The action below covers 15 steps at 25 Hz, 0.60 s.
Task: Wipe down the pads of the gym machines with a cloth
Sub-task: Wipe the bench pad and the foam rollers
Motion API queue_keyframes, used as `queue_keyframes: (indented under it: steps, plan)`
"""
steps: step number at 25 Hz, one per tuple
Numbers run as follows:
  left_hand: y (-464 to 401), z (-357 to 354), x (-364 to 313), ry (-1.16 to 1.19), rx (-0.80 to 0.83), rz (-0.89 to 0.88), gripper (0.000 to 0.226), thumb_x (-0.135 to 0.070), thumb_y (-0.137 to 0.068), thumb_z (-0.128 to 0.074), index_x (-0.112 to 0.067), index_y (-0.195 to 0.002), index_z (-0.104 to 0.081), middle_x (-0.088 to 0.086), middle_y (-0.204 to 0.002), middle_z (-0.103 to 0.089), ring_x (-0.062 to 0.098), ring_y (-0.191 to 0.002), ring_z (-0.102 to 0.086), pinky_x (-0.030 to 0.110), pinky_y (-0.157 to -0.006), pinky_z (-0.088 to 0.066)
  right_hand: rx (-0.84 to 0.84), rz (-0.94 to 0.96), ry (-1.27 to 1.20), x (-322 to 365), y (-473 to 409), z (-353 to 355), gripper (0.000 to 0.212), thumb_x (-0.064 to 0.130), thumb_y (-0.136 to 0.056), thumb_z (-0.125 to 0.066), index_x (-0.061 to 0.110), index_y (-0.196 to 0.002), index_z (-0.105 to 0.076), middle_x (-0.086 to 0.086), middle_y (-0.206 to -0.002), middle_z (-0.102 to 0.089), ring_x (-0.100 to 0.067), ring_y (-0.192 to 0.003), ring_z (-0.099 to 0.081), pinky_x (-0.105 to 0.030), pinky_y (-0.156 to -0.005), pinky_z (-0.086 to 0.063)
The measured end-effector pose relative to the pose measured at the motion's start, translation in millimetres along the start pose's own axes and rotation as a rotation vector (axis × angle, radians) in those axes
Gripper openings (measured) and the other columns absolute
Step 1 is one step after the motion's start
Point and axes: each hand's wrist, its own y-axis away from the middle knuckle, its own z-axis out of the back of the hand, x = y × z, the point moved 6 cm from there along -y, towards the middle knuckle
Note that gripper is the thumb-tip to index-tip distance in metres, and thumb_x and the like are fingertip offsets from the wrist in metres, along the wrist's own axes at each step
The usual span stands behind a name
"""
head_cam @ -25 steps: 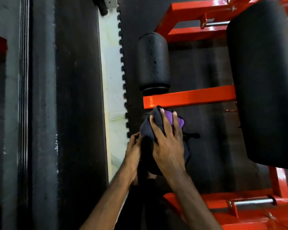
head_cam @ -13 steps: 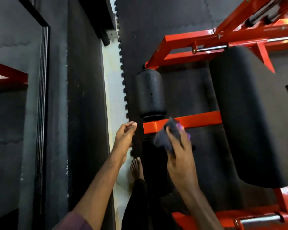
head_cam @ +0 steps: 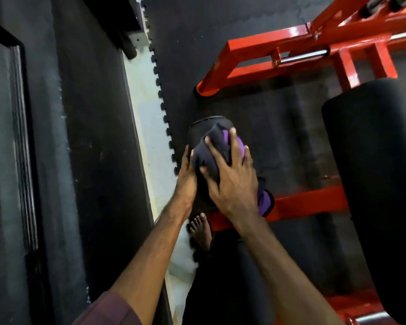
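Your right hand (head_cam: 232, 181) is flat on top of the cloth (head_cam: 217, 151), fingers spread wide and pressing it down onto the small black roller pad (head_cam: 198, 132). The cloth is bunched up, dark with purple showing between your fingers, and a loose bit of it hangs out under your wrist by the red crossbar (head_cam: 307, 202). It covers most of the near end of the pad, so only the far rounded end still shows.

Your left hand (head_cam: 185, 181) sits against the left side of that same pad, fingers straight and together, touching it right beside the cloth. It isn't gripping anything that I can see.

The pad sticks out over the black rubber floor (head_cam: 256, 118), near the toothed edge of the matting where the pale strip (head_cam: 148, 127) runs along the dark wall (head_cam: 89, 127). The red frame (head_cam: 263, 50) of the machine runs across behind it, and a much bigger black pad (head_cam: 375, 174) fills the right side, well apart from your hands. Your bare foot (head_cam: 199, 231) is on the floor just below the left wrist.
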Motion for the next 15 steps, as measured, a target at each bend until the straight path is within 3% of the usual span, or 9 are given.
queue_keyframes:
  steps: [3,6,10,12,15]
  plan:
    - [3,-4,-4,-0.085,0.07,-0.091,0.073,-0.08,-0.093,-0.047,-0.049,-0.158,-0.037,-0.012,-0.161,-0.048,0.01,-0.145,-0.048,0.04,-0.12,-0.042,0.021,-0.171,-0.209,-15,-65,7,0.066,0.067,-0.103,-0.04,0.052,-0.163,-0.017,0.003,-0.175,-0.012,-0.039,-0.148,-0.04,-0.054,-0.11,-0.045]
    - [2,-8,-5,-0.055,0.106,-0.156,0.077,-0.078,-0.095,-0.041,-0.048,-0.164,-0.023,-0.014,-0.169,-0.034,0.009,-0.153,-0.036,0.044,-0.127,-0.033,0.042,-0.274,-0.449,-28,-100,10,0.062,0.075,-0.101,-0.037,0.052,-0.158,-0.03,0.008,-0.161,-0.038,-0.029,-0.138,-0.052,-0.055,-0.109,-0.047]
    - [12,-12,-1,-0.007,0.079,-0.121,0.076,-0.077,-0.097,-0.042,-0.045,-0.164,-0.026,-0.015,-0.168,-0.035,0.006,-0.152,-0.036,0.042,-0.128,-0.032,0.025,-0.416,-0.519,-34,-30,12,0.061,0.072,-0.103,-0.036,0.045,-0.157,-0.033,0.013,-0.157,-0.043,-0.023,-0.138,-0.053,-0.045,-0.109,-0.046]
    - [8,-11,3,-0.008,0.075,-0.116,0.078,-0.08,-0.095,-0.044,-0.044,-0.163,-0.029,-0.016,-0.168,-0.035,0.005,-0.152,-0.036,0.043,-0.128,-0.032,0.056,-0.495,-0.493,-38,1,9,0.065,0.073,-0.101,-0.033,0.042,-0.158,-0.033,0.008,-0.157,-0.046,-0.025,-0.139,-0.052,-0.042,-0.108,-0.043]
    - [8,-14,-3,-0.021,0.08,-0.095,0.07,-0.071,-0.1,-0.037,-0.048,-0.164,-0.021,-0.019,-0.17,-0.028,0.003,-0.153,-0.031,0.038,-0.128,-0.029,0.064,-0.574,-0.58,-54,-55,-3,0.061,0.068,-0.105,-0.035,0.035,-0.154,-0.047,-0.006,-0.148,-0.06,-0.031,-0.138,-0.054,-0.041,-0.11,-0.044]
